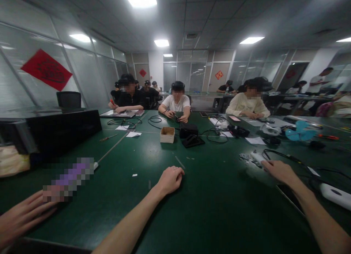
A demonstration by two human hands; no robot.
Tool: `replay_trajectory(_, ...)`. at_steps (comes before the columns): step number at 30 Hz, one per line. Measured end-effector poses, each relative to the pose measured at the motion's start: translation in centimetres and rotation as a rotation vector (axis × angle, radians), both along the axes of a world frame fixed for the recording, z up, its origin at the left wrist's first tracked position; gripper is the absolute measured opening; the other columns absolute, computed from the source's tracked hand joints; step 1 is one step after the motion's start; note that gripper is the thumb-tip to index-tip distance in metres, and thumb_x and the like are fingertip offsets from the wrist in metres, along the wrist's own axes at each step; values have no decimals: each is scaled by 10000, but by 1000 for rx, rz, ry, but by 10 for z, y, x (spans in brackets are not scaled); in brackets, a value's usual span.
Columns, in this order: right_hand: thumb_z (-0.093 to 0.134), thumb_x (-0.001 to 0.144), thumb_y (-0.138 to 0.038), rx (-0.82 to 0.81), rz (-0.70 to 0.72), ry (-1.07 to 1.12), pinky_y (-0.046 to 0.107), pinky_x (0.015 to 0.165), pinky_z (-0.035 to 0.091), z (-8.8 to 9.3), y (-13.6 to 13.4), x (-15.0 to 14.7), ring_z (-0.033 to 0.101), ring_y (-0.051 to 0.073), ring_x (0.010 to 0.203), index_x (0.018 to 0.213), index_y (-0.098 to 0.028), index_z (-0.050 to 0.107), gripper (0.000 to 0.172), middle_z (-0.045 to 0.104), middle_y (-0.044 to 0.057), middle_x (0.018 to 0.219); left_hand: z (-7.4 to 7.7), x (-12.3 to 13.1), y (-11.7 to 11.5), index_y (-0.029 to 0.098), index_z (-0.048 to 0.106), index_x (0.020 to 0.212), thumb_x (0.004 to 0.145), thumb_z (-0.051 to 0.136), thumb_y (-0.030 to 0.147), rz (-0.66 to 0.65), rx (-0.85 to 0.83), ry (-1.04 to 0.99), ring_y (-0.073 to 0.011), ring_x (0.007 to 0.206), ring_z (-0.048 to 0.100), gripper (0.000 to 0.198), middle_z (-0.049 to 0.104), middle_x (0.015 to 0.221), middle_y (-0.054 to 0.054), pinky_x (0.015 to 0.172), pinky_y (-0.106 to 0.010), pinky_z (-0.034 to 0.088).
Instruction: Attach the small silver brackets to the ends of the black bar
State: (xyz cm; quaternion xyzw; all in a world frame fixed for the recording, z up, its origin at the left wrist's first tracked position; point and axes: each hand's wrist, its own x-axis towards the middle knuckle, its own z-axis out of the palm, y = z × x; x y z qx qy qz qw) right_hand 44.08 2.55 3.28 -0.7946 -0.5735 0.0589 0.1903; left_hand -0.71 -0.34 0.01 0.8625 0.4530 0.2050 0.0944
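Note:
My left hand (170, 179) rests on the green table (208, 206) with its fingers curled in, and nothing shows in it. Further right, my right hand (279, 170) has its fingers on one end of a long white plastic piece (257, 158). Several small metal parts (246, 159) lie scattered beside that piece. Under my right forearm is a flat dark device with a pale edge (290, 198), partly hidden. A white plastic housing with a dark oval opening (336, 195) lies to the right of that forearm.
Turquoise fan blades (300, 131) and black cables (290, 157) lie at the right. A small open box (167, 135) and a black case (188, 130) stand ahead. Another person's hand (30, 215) is at the left, near a black panel (65, 137). Several people sit opposite.

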Motion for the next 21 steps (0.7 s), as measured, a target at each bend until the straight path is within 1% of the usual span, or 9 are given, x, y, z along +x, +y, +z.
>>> replay_trajectory(2, 492, 812, -345, -43, 95, 28, 303, 570, 433, 3, -4, -35, 608, 225, 637, 720, -165, 632, 246, 668, 122, 755, -1, 0, 0, 176, 594, 945, 835, 442, 103, -2, 10, -8, -164, 808, 578, 202, 631, 860, -32, 770, -288, 443)
replay_trajectory(4, 492, 815, -371, -76, 255, 88, 291, 611, 449, 3, -13, -81, 619, 215, 709, 846, -157, 635, 260, 672, 109, 837, -1, 0, -1, 177, 582, 981, 828, 466, 122, 1, 27, -14, -168, 814, 576, 200, 628, 880, -34, 777, -289, 438)
replay_trajectory(6, 503, 811, -363, -107, 384, 130, 283, 665, 456, -1, -25, -131, 622, 204, 780, 925, -160, 624, 263, 666, 94, 901, 0, 1, -1, 178, 569, 1023, 838, 509, 198, 12, 32, -16, -181, 842, 573, 196, 624, 925, -41, 777, -298, 437)
replay_trajectory(9, 521, 807, -366, -166, 452, 158, 291, 665, 462, -10, -44, -195, 621, 207, 806, 930, -157, 604, 257, 648, 104, 937, 0, 2, -1, 179, 555, 1067, 851, 553, 333, 35, 23, -9, -199, 887, 567, 265, 617, 978, -48, 767, -309, 435)
replay_trajectory(11, 578, 774, -360, -171, 478, 177, 290, 647, 469, -15, -57, -223, 618, 210, 813, 923, -167, 582, 244, 633, 106, 970, 0, 2, 0, 186, 569, 1038, 869, 545, 337, 24, 18, 10, -194, 894, 562, 228, 618, 984, -41, 761, -304, 426)
replay_trajectory(13, 608, 759, -377, -174, 514, 203, 286, 625, 472, -17, -66, -240, 618, 210, 812, 927, -180, 564, 262, 625, 102, 997, -1, 1, 1, 192, 591, 968, 895, 516, 294, 1, 29, 32, -186, 888, 556, 146, 624, 955, -29, 762, -299, 415)
replay_trajectory(17, 538, 819, -462, -247, 609, 270, 270, 541, 447, -13, -66, -247, 604, 177, 658, 867, -193, 562, 274, 644, 59, 825, -2, 0, 3, 186, 601, 906, 918, 477, 242, -8, 37, 47, -179, 871, 550, 137, 628, 908, -30, 760, -293, 405)
replay_trajectory(19, 477, 862, -444, -203, 617, 268, 266, 540, 442, -10, -56, -243, 587, 166, 642, 830, -188, 569, 274, 635, 49, 782, -4, -1, 3, 185, 599, 913, 923, 468, 241, 0, 27, 37, -176, 869, 551, 142, 620, 920, -35, 761, -289, 407)
replay_trajectory(21, 460, 879, -365, -119, 634, 256, 262, 566, 447, -8, -45, -238, 576, 158, 670, 858, -179, 576, 220, 626, 48, 809, -5, -1, 4, 188, 591, 920, 927, 461, 243, 8, 31, 32, -174, 873, 550, 142, 615, 921, -35, 762, -287, 410)
